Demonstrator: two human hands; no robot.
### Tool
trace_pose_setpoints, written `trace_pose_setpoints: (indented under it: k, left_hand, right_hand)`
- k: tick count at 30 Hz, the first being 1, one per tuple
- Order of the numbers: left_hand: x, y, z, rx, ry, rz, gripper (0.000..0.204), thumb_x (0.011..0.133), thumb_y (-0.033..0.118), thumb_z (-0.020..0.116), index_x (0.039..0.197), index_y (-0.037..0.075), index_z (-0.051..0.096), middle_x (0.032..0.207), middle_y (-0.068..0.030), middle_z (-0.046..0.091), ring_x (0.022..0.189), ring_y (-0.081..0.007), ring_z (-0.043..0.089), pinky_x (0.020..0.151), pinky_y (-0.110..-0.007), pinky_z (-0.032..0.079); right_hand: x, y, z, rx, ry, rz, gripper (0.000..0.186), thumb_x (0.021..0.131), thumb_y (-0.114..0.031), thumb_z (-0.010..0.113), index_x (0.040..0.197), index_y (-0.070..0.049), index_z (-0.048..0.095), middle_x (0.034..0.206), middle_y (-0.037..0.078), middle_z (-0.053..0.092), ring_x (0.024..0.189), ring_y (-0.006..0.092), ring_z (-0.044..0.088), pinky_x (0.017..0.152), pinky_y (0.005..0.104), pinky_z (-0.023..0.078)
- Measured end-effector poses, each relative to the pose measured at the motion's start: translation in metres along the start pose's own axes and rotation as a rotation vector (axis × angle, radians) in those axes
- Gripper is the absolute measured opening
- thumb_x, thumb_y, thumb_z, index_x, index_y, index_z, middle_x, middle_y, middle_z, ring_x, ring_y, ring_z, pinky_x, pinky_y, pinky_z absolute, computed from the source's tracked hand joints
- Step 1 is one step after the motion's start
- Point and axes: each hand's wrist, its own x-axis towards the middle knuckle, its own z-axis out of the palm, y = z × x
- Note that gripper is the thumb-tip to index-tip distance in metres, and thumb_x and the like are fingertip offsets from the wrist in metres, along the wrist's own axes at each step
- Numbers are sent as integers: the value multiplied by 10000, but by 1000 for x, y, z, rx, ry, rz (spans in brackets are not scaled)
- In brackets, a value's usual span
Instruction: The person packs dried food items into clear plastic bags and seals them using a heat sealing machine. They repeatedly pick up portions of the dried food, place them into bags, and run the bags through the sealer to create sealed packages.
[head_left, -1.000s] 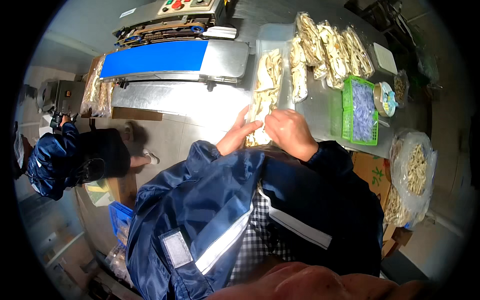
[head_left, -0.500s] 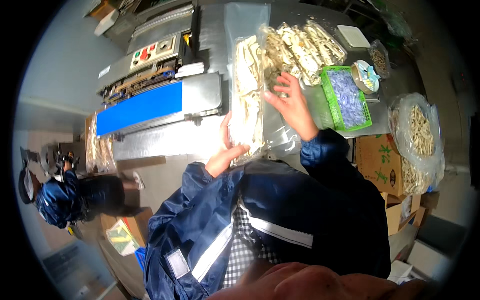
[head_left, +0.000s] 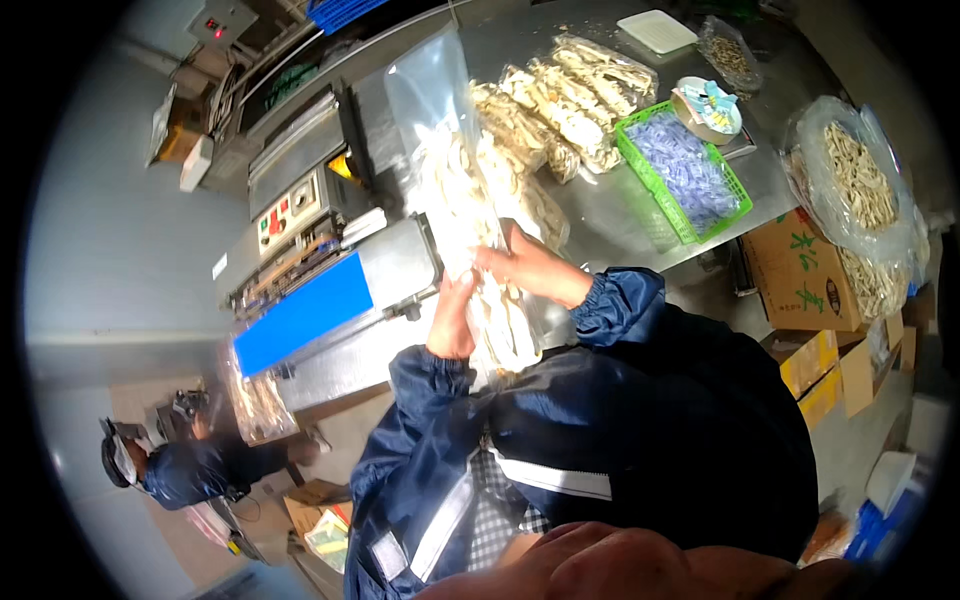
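Observation:
A long clear plastic bag of pale dried strips (head_left: 448, 175) is in front of my body, its unfilled top end pointing away and tilted to the left. My left hand (head_left: 454, 315) grips its left side low down, the thumb lying on the plastic. From the right, my right hand (head_left: 538, 266) is closed on the same bag, with its thumb across the front and its fingers hidden behind. Just beyond the right hand, another filled bag (head_left: 535, 205) lies on the steel table (head_left: 615, 215).
Several filled bags (head_left: 560, 105) lie at the back. To their right are a green basket (head_left: 685, 170) of small lilac packets, a tape roll (head_left: 708, 108) and a white tray (head_left: 657, 32). A machine with a blue belt (head_left: 305, 315) stands left. A person (head_left: 200, 465) is farther left.
My right hand, open beside the bag before, has closed on it. The bag's top has swung left. My view has turned, so the table and machine appear tilted.

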Motion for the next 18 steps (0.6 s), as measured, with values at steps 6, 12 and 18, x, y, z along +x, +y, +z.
trace_pose_setpoints:
  k: [6,12,18]
  left_hand:
    - [16,15,64,379,64,99,683,922,160,713,1477,3,347,1330,-108,550,1192,-198,551,998,-350,478]
    - [25,2,71,650,136,49,802,859,263,818,1438,-63,369,1234,-151,619,1124,-205,604,963,-328,496]
    - [34,8,72,741,187,85,726,829,260,852,1340,-75,459,1152,-167,663,1028,-195,647,894,-328,531]
  right_hand:
    - [78,-71,-79,275,209,-35,794,906,-547,701,1393,33,460,1392,254,544,1309,291,540,1041,442,478]
    - [140,-86,-158,639,225,-52,328,981,-287,672,1045,33,638,894,163,720,823,271,734,710,367,607]
    - [165,-69,-201,600,478,-272,332,1007,-279,621,1120,32,624,1015,170,708,916,266,710,816,378,597]
